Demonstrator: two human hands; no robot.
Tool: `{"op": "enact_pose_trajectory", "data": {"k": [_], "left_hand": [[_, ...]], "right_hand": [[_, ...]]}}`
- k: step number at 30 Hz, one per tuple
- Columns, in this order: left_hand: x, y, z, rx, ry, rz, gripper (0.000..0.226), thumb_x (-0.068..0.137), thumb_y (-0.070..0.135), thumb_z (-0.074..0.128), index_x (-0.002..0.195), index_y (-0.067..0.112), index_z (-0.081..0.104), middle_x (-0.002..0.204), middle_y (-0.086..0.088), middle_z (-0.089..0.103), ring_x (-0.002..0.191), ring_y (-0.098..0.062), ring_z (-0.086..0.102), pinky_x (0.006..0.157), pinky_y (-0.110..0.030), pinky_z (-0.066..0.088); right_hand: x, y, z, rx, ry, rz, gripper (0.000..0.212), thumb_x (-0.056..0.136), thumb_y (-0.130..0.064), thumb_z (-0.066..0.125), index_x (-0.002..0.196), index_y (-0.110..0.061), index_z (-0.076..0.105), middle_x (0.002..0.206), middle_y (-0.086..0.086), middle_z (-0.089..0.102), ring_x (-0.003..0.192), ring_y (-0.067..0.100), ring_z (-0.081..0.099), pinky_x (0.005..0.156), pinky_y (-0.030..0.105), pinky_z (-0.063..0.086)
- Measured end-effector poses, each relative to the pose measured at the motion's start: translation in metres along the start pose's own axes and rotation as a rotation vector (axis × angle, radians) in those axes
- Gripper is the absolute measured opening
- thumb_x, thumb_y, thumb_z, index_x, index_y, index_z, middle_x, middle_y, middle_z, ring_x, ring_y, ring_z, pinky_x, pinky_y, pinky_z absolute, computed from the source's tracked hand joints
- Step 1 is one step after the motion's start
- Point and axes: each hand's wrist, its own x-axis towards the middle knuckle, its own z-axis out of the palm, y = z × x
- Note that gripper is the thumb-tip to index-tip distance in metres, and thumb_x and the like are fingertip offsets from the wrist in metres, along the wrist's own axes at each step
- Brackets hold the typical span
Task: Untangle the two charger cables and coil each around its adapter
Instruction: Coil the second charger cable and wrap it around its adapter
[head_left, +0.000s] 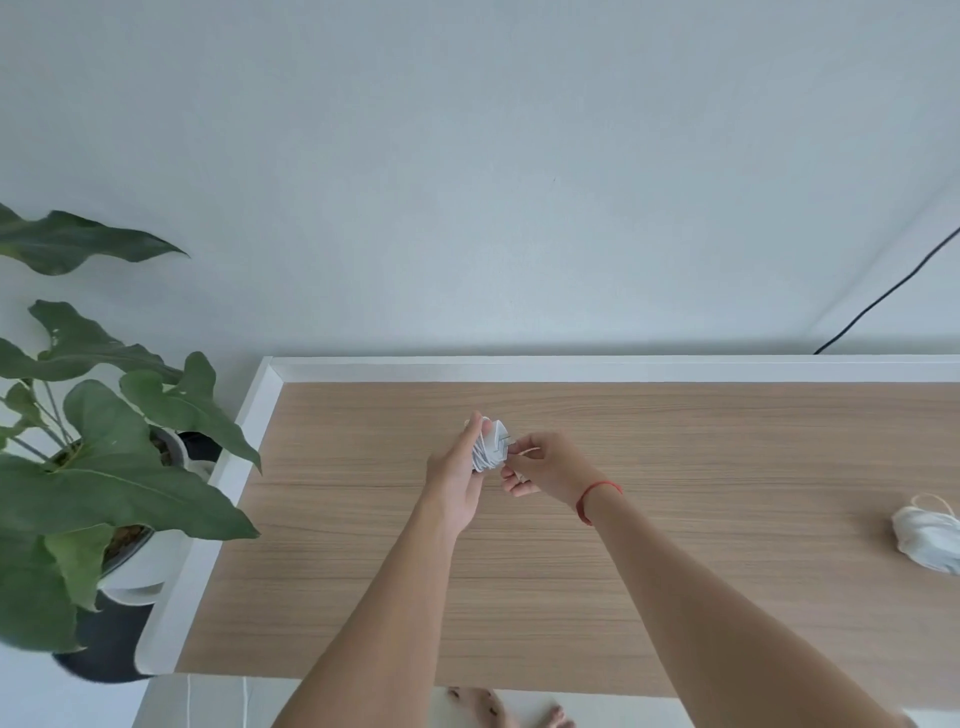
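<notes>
Forearms (395, 597) forward | our left hand (457, 483) grips coiled adapter (491, 452) | right hand (540, 473) pinches cable end (523, 453) | slip may unwind coil

The wood-grain tabletop (701, 431) lies bare across its left part, its near strip and the far band under the white rim (519, 370), so a hand can pass there. Over the middle the left hand (454, 483) grips a wound charger (491, 448) and the right hand (543, 470) pinches its cable end (523, 452); both forearms (395, 597) slant across the near centre. A second charger bundle (924, 535) lies at the right edge, well apart. Potted plant (119, 483) leaves overhang the left rim. A black cable (883, 296) runs down the wall (467, 156) at far right
</notes>
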Motion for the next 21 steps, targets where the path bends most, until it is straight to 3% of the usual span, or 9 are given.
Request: {"op": "enact_pose_trajectory", "data": {"k": [4,6,9,12,14,16,19,21], "left_hand": [[0.006,-0.013,0.000,0.030,0.013,-0.002,0.026,0.090,0.031,0.067,0.098,0.007,0.069,0.098,-0.006,0.069,0.097,-0.023,0.064,0.104,-0.038,0.045],[0.009,-0.017,0.004,0.115,0.066,0.007,0.022,0.090,0.034,0.067,0.091,0.012,0.071,0.093,-0.001,0.070,0.093,-0.019,0.063,0.093,-0.032,0.049],[0.014,-0.022,0.012,0.355,0.179,0.064,0.027,0.088,0.041,0.066,0.076,0.018,0.072,0.086,-0.002,0.068,0.079,-0.016,0.060,0.067,-0.023,0.043],[0.016,-0.027,0.011,0.526,0.211,0.126,0.038,0.082,0.045,0.068,0.061,0.013,0.065,0.084,-0.008,0.064,0.074,-0.017,0.056,0.062,-0.023,0.041],[0.013,-0.027,0.009,0.604,0.141,0.118,0.035,0.082,0.040,0.069,0.065,0.011,0.058,0.076,-0.005,0.057,0.069,-0.015,0.050,0.061,-0.023,0.039],[0.013,-0.028,0.004,0.686,0.090,0.116,0.028,0.084,0.036,0.066,0.072,0.010,0.063,0.073,-0.002,0.058,0.069,-0.015,0.050,0.062,-0.025,0.040],[0.015,-0.029,0.000,0.770,0.108,0.162,0.031,0.085,0.038,0.064,0.076,0.009,0.069,0.070,0.001,0.063,0.067,-0.015,0.054,0.064,-0.030,0.043],[0.015,-0.031,0.000,0.782,0.102,0.186,0.031,0.088,0.034,0.063,0.076,0.006,0.067,0.067,0.002,0.060,0.062,-0.011,0.053,0.060,-0.025,0.043]], "right_hand": [[-0.002,0.013,-0.006,0.041,-0.031,0.033,0.016,0.089,-0.003,0.057,0.093,-0.002,0.073,0.095,0.015,0.073,0.086,0.017,0.072,0.081,0.025,0.058],[-0.002,0.019,-0.009,0.043,-0.045,0.034,0.016,0.086,-0.004,0.062,0.094,-0.004,0.075,0.100,0.013,0.074,0.095,0.015,0.071,0.088,0.024,0.056],[-0.002,0.028,-0.010,0.013,-0.026,0.040,0.016,0.087,-0.009,0.067,0.099,-0.003,0.074,0.098,0.016,0.074,0.094,0.018,0.071,0.089,0.024,0.055],[-0.003,0.037,-0.007,0.022,0.010,0.050,0.016,0.091,-0.014,0.064,0.097,-0.001,0.073,0.091,0.018,0.074,0.086,0.019,0.072,0.085,0.027,0.058],[-0.005,0.040,-0.006,0.041,0.013,0.064,0.015,0.090,-0.015,0.066,0.094,-0.002,0.073,0.086,0.018,0.073,0.082,0.020,0.072,0.083,0.029,0.059],[-0.007,0.042,-0.008,0.019,0.010,0.061,0.017,0.087,-0.018,0.070,0.095,-0.003,0.074,0.085,0.018,0.074,0.080,0.020,0.073,0.081,0.028,0.059],[-0.009,0.042,-0.009,0.006,0.022,0.052,0.019,0.082,-0.020,0.076,0.094,-0.006,0.076,0.084,0.017,0.075,0.079,0.020,0.074,0.080,0.026,0.059],[-0.008,0.043,-0.008,0.018,0.023,0.045,0.019,0.081,-0.018,0.077,0.095,-0.006,0.076,0.086,0.017,0.075,0.082,0.020,0.074,0.080,0.026,0.059]]}}
